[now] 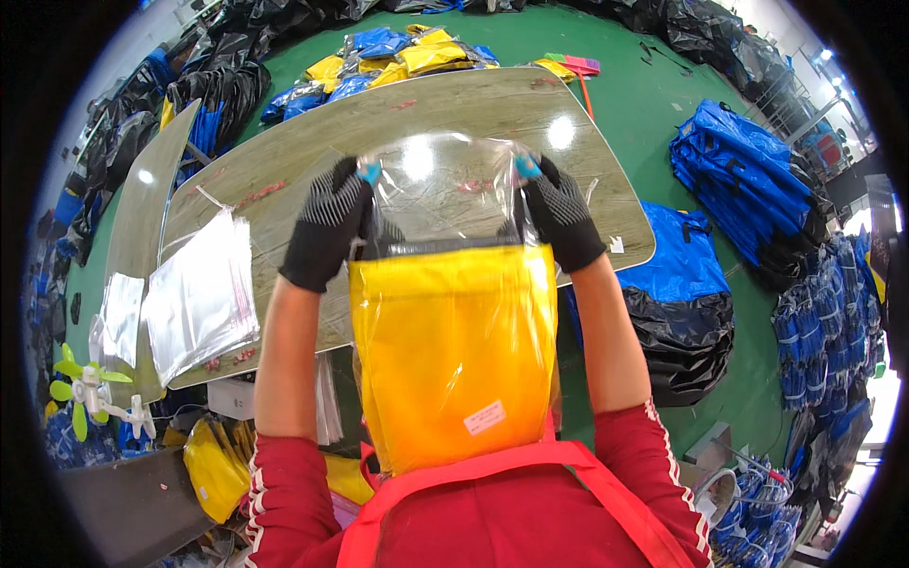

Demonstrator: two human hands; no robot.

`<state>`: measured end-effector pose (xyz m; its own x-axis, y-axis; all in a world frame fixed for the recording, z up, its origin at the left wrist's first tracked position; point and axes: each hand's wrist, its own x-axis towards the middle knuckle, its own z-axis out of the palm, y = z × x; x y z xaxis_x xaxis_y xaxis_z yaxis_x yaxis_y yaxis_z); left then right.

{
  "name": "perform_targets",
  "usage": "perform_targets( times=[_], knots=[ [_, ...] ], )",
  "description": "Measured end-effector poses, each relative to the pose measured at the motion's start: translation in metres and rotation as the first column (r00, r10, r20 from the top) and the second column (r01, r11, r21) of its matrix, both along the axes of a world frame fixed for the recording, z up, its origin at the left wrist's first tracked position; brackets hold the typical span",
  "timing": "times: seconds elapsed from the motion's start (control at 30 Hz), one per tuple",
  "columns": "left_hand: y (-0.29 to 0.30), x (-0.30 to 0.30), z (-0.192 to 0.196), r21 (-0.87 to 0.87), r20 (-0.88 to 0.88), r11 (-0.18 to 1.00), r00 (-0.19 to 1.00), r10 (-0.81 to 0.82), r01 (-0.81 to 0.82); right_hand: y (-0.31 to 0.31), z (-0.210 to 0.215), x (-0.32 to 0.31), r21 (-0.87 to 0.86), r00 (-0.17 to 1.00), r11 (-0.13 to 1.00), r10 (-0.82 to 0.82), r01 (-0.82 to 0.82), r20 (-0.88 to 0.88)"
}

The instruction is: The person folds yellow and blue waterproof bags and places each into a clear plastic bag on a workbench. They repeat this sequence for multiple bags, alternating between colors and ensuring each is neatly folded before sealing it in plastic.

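Note:
A folded yellow bag (pixel 454 350) with a dark top edge and a small white label hangs upright against my front. Around it is a clear plastic bag (pixel 445 204), whose upper part stretches past the yellow fabric toward the table. Black work gloves with grey grip dots cover both hands, and bits of blue show at the thumb tips. My left hand (pixel 331 218) pinches the clear bag's upper left corner. Its upper right corner is pinched by my right hand (pixel 561 210). The clear bag looks taut between them.
A wood-patterned table (pixel 312 189) spreads before me, with a stack of clear plastic bags (pixel 204 293) at left. Packed yellow and blue bags (pixel 407 57) lie piled beyond it. Blue bags (pixel 743 180) stand at right. A small green fan (pixel 80 390) sits at lower left.

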<state>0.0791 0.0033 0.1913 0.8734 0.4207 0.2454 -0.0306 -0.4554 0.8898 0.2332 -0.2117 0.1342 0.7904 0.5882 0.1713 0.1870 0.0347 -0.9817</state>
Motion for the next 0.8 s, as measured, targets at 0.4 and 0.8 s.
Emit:
perform_targets(
  times=[0.4, 0.8],
  knots=[
    [-0.042, 0.015, 0.068, 0.017, 0.378, 0.938, 0.867, -0.326, 0.346, 0.070, 0.032, 0.037, 0.493, 0.946, 0.811, 0.308, -0.315, 0.098],
    [-0.026, -0.062, -0.120, -0.689, -0.122, 0.724, 0.990, -0.071, -0.033, -0.047, -0.074, -0.051, 0.166, 0.911, 0.985, 0.022, 0.051, -0.411]
  ],
)
